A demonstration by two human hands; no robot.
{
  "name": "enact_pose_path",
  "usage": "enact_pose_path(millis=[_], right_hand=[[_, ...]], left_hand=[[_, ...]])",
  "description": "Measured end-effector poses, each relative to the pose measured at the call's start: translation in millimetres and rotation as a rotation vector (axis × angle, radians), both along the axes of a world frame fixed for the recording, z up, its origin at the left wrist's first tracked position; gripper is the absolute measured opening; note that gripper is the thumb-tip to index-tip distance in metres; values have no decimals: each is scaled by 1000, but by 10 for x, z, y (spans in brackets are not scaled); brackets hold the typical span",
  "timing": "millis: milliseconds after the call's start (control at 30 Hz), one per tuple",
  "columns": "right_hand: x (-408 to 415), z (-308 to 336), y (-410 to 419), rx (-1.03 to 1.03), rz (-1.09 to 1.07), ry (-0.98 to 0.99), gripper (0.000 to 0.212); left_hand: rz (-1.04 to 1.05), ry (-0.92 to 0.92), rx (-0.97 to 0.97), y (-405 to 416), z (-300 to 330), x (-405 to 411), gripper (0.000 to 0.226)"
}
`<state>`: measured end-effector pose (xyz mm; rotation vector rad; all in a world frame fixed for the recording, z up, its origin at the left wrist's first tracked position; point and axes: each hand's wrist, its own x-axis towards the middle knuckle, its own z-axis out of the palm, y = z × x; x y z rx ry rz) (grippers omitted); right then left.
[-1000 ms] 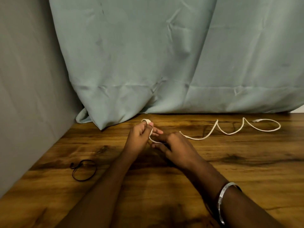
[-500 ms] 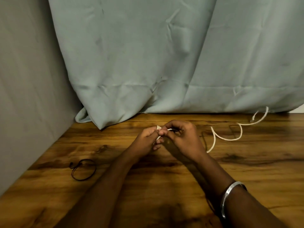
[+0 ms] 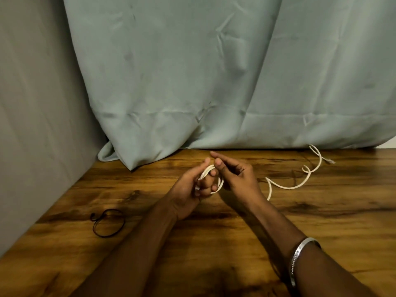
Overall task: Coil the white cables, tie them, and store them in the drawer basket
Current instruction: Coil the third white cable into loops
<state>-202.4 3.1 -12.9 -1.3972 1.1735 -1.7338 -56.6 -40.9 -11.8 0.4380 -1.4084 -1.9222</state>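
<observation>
A white cable [image 3: 288,186] lies in loose waves on the wooden table [image 3: 321,221], its plug end near the curtain at the right. Near the table's middle, part of it forms a small coil [image 3: 211,168] looped around the fingers of my left hand [image 3: 190,189], which holds the loops. My right hand [image 3: 237,179] is right beside it, thumb and fingers pinching the cable at the coil's right side. The free length trails out from under my right hand toward the right. No drawer basket is in view.
A thin black tie loop [image 3: 108,222] lies on the table at the left. A pale green curtain [image 3: 214,71] hangs along the back edge, and a grey wall [image 3: 38,125] bounds the left side. A silver bracelet [image 3: 300,260] circles my right wrist.
My right hand has wound more cable onto my left fingers, making a visible coil. The loose tail has been pulled leftward and is shorter, and its plug end has dropped onto the table.
</observation>
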Motion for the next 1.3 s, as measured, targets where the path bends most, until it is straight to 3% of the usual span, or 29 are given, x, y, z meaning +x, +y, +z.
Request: enact_pose_path(millis=[167,333,467,533,600,733,833,900,1067,1200,1300], right_hand=[[72,-7,16,51,29,-81,23],[152,-51,-23,25,-74,-22,26],[139,-162,-35,51,-138,391,31],[161,-209,-29,104,-111,575,24],[197,-202,4,147,-98,702,16],[240,-138,96,236,-66,1022,26],[248,-98,109,185,-57,1140,25],[249,-79,108,81,-79,1183,12],[135,4,94,-174,-217,1133,24],[-28,3,19,-213,-232,987,13],[-105,-4,0,-221,-256,895,6]], left_hand=[[68,84,-20,40,-6,-16,25],[-12,210,180,-17,42,41,52],[13,430,270,-84,100,98,51],[67,452,245,-132,117,107,48],[148,423,204,-193,100,107,48],[393,331,76,-318,33,98,39],[506,217,-18,-376,-16,112,33],[527,94,-109,-388,-57,113,33],[509,-135,-298,-315,-61,61,45],[440,-321,-537,-256,-143,37,43],[238,-280,-404,-154,-126,-42,42]])
